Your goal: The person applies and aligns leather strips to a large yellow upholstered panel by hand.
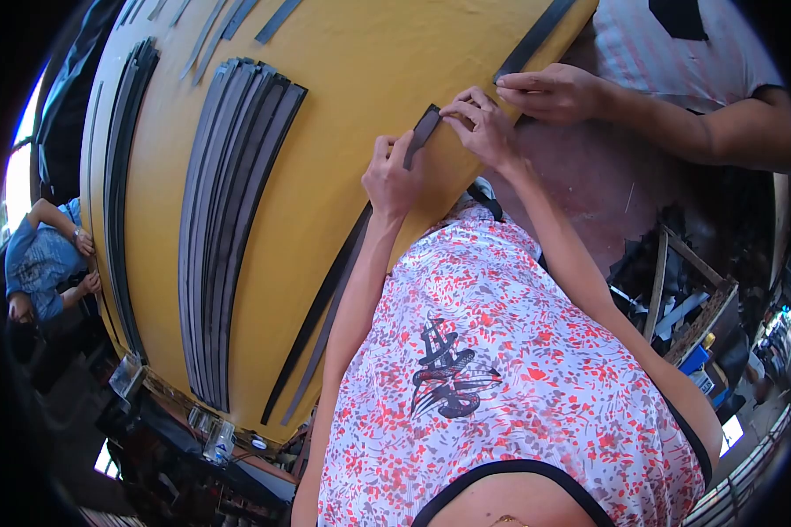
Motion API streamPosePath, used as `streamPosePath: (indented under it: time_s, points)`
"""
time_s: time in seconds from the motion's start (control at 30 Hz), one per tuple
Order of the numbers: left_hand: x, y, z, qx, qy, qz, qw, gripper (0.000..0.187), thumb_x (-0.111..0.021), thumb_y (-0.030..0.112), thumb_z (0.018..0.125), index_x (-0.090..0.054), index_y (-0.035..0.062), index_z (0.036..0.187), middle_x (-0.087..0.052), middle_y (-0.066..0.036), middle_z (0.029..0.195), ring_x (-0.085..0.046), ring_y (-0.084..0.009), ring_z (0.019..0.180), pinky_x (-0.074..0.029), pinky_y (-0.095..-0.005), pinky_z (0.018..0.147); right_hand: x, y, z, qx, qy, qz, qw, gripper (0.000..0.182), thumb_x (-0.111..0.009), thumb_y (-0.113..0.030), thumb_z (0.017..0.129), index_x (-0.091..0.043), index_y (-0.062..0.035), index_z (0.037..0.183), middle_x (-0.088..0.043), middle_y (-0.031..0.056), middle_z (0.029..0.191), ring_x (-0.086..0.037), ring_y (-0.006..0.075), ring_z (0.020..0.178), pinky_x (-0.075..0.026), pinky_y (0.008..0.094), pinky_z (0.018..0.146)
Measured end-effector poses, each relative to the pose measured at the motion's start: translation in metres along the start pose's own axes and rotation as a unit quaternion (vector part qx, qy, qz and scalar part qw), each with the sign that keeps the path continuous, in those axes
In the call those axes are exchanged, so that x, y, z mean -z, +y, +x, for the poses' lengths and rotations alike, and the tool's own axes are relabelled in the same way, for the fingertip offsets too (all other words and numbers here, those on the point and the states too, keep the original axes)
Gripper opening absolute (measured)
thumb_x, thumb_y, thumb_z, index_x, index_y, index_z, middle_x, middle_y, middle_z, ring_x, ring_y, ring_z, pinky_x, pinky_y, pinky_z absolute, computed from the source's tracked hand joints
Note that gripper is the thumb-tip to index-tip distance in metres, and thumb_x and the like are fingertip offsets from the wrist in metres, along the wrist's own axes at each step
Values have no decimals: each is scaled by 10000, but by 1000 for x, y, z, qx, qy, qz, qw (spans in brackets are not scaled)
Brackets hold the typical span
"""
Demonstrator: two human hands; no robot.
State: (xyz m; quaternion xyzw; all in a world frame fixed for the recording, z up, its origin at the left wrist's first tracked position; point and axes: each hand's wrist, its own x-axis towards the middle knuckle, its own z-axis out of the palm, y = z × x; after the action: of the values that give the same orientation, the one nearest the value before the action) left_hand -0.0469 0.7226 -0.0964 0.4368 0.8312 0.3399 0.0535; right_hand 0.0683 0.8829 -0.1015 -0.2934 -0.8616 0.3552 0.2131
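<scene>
My left hand [390, 177] is closed around a narrow dark grey strip [425, 132], its short end sticking up past my thumb and fingers. My right hand [482, 129] has its thumb and forefinger pinched at the tip of that same strip; the exact contact is too small to make out. Below my left wrist, a long black strip [318, 314] and a thinner grey strip [318, 357] run down the yellow table [325, 184]. My left forearm partly covers them.
A thick bundle of dark strips [233, 220] lies left on the table, with a narrower stack [123, 193] beyond it. At right, a co-worker's hand [554, 92] touches another strip [536, 39]. A person in blue [44, 255] works at the far left edge.
</scene>
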Motion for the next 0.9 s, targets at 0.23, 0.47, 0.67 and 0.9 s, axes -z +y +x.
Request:
streamPosePath:
  time_s: [0.23, 0.47, 0.67, 0.9]
  points:
    - [0, 0, 1, 4, 0, -2, 1000, 313, -764, 181, 781, -714, 131, 1086, -633, -54, 931, -673, -240, 726, -541, -367, 584, -3, 1, -5, 23, 15, -21, 999, 110, -716, -143, 846, -721, -119, 954, -636, 37, 1005, -622, 252, 917, -508, 377, 801]
    - [1, 1, 0, 31, -7, -15, 999, 325, -789, 170, 766, -719, 134, 1082, -650, -84, 952, -689, -276, 761, -560, -381, 639, -5, -13, -22, 112, 41, -83, 989, 193, -688, -117, 858, -707, -114, 1050, -652, 2, 1140, -613, 232, 962, -499, 372, 852]
    - [0, -2, -1, 12, -1, -8, 1000, 317, -764, 193, 789, -718, 128, 1096, -648, -62, 966, -687, -251, 746, -549, -366, 610, -8, -15, -28, 132, 25, -115, 984, 242, -681, -117, 862, -703, -106, 1103, -644, 5, 1200, -608, 227, 979, -483, 368, 881]
    - [2, 1, 0, 32, -14, -22, 999, 321, -785, 176, 775, -723, 124, 1085, -652, -80, 966, -687, -274, 773, -559, -381, 656, -10, -9, -28, 80, 42, -67, 994, 270, -669, -101, 870, -690, -87, 1140, -635, 30, 1218, -605, 242, 1002, -469, 377, 910]
